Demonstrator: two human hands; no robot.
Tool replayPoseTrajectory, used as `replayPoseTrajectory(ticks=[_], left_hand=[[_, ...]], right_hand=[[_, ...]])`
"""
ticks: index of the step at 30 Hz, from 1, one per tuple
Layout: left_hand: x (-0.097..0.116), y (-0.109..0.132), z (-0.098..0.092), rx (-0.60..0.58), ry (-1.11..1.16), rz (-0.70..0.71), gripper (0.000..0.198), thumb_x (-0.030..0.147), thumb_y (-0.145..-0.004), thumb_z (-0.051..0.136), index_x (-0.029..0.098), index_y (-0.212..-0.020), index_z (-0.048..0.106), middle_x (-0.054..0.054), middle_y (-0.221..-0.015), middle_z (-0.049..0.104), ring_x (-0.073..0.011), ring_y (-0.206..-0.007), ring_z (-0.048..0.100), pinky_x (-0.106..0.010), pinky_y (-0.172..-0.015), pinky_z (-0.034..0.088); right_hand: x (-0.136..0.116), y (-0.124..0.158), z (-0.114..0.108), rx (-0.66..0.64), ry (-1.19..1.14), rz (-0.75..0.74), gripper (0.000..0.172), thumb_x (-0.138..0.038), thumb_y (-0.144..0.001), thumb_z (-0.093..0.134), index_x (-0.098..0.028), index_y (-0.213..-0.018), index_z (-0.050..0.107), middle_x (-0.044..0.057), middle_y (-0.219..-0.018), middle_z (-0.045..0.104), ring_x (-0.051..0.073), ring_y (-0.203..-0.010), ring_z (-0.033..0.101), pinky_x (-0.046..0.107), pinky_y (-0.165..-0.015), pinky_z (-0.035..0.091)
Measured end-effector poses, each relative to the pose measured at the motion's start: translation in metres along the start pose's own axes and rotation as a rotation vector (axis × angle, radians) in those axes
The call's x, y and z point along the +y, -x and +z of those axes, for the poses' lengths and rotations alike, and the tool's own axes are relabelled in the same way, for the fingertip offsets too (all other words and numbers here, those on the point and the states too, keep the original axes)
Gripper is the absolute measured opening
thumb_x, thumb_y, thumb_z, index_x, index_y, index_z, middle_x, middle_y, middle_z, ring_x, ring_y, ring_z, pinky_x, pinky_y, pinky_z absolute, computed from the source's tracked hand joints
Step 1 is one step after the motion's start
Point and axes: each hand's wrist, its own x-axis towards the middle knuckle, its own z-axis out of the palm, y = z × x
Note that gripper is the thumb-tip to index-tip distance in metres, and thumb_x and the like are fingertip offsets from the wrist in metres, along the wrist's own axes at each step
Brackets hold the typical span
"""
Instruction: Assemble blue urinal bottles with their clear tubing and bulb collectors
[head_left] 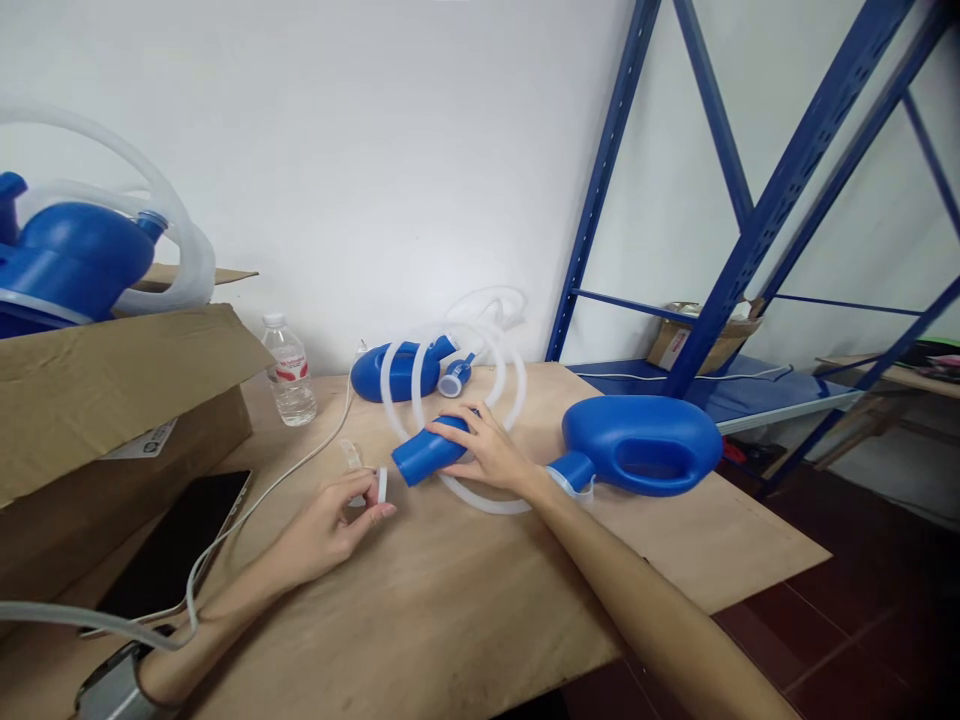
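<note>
My right hand (480, 450) is wrapped over a blue plastic tubular piece (421, 455), its wide end facing left. My left hand (334, 525), just left of that end and apart from it, pinches a white cap (382, 485) held on edge. A clear plastic strap or cap (351, 455) shows behind the left fingers. Coils of translucent hose (487, 503) lie around my right hand. To the right, a blue handled bottle (645, 440) lies on its side, a white cap with a strap at its neck.
At the back lie another blue bottle (375, 373) and a small blue fitting (455, 377). A water bottle (289, 372) stands beside a cardboard box (127, 390) piled with blue bottles and hose. A dark phone or tablet (176, 545) and white cable lie left. A blue metal rack (607, 160) stands right.
</note>
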Motion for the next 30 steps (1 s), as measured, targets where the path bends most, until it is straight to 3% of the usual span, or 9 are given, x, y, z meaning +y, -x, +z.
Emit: replayPoseTrajectory(ticks=[4, 7, 9, 12, 15, 18, 20, 25, 30], left_hand=[[-0.015, -0.002, 0.003, 0.142, -0.154, -0.04, 0.031, 0.045, -0.095, 0.05, 0.022, -0.077, 0.059, -0.001, -0.077, 0.066, -0.0182, -0.071, 0.063, -0.028, -0.064, 0.049], [-0.027, -0.002, 0.008, 0.256, -0.255, -0.077, 0.027, 0.043, -0.094, 0.052, 0.021, -0.105, 0.063, -0.005, -0.099, 0.071, -0.024, -0.089, 0.069, -0.037, -0.08, 0.054], [-0.031, -0.001, 0.013, 0.286, -0.269, -0.085, 0.042, 0.044, -0.094, 0.052, 0.021, -0.128, 0.054, -0.01, -0.122, 0.068, -0.0278, -0.109, 0.068, -0.041, -0.09, 0.055], [-0.028, 0.003, 0.018, 0.293, -0.26, -0.051, 0.061, 0.048, -0.094, 0.054, 0.021, -0.146, 0.038, -0.014, -0.145, 0.055, -0.0311, -0.132, 0.056, -0.047, -0.106, 0.049], [-0.022, 0.006, 0.023, 0.259, -0.251, 0.012, 0.077, 0.053, -0.091, 0.059, 0.023, -0.154, 0.027, -0.015, -0.15, 0.051, -0.0329, -0.135, 0.053, -0.051, -0.109, 0.046], [-0.019, 0.008, 0.024, 0.222, -0.276, 0.054, 0.072, 0.053, -0.092, 0.059, 0.027, -0.153, 0.032, -0.013, -0.142, 0.06, -0.0321, -0.125, 0.061, -0.048, -0.102, 0.052], [-0.02, 0.009, 0.023, 0.228, -0.28, 0.07, 0.062, 0.051, -0.095, 0.056, 0.028, -0.15, 0.038, -0.01, -0.137, 0.063, -0.0295, -0.119, 0.066, -0.043, -0.098, 0.055], [-0.022, 0.007, 0.018, 0.297, -0.285, 0.104, 0.055, 0.05, -0.097, 0.056, 0.026, -0.145, 0.044, -0.008, -0.139, 0.062, -0.027, -0.121, 0.065, -0.039, -0.099, 0.055], [-0.021, 0.006, 0.016, 0.346, -0.263, 0.1, 0.054, 0.05, -0.097, 0.057, 0.025, -0.143, 0.044, -0.009, -0.135, 0.064, -0.0264, -0.119, 0.065, -0.039, -0.099, 0.054]], right_hand=[[0.007, 0.003, 0.0, 0.112, -0.014, 0.197, 0.066, -0.046, -0.083, 0.077, -0.028, -0.141, 0.052, 0.011, -0.134, 0.056, 0.032, -0.124, 0.047, 0.053, -0.107, 0.044], [0.007, 0.004, 0.004, 0.171, -0.074, 0.301, 0.079, -0.048, -0.077, 0.082, -0.025, -0.143, 0.046, 0.012, -0.133, 0.057, 0.032, -0.124, 0.05, 0.053, -0.106, 0.045], [0.004, 0.003, 0.008, 0.189, -0.114, 0.314, 0.086, -0.048, -0.073, 0.085, -0.023, -0.143, 0.043, 0.013, -0.132, 0.057, 0.032, -0.123, 0.052, 0.052, -0.104, 0.046], [-0.005, 0.002, 0.014, 0.18, -0.142, 0.244, 0.089, -0.05, -0.071, 0.086, -0.022, -0.142, 0.041, 0.014, -0.131, 0.057, 0.033, -0.122, 0.054, 0.051, -0.102, 0.048], [-0.018, 0.0, 0.021, 0.141, -0.14, 0.092, 0.087, -0.052, -0.075, 0.083, -0.023, -0.144, 0.038, 0.015, -0.129, 0.059, 0.033, -0.12, 0.055, 0.053, -0.101, 0.049], [-0.028, -0.001, 0.024, 0.123, -0.213, -0.039, 0.09, -0.053, -0.078, 0.08, -0.025, -0.148, 0.032, 0.015, -0.134, 0.056, 0.032, -0.126, 0.054, 0.054, -0.105, 0.047], [-0.029, -0.002, 0.022, 0.169, -0.281, -0.004, 0.092, -0.054, -0.078, 0.08, -0.025, -0.15, 0.03, 0.015, -0.14, 0.052, 0.031, -0.131, 0.052, 0.051, -0.106, 0.049], [-0.016, -0.005, 0.007, 0.464, -0.145, 0.289, 0.049, -0.045, -0.094, 0.064, -0.025, -0.137, 0.053, 0.014, -0.131, 0.055, 0.026, -0.122, 0.057, 0.044, -0.097, 0.054], [-0.004, -0.005, 0.001, 0.268, 0.099, 0.055, 0.039, -0.044, -0.092, 0.067, -0.024, -0.125, 0.067, 0.011, -0.12, 0.068, 0.028, -0.118, 0.057, 0.046, -0.102, 0.05]])
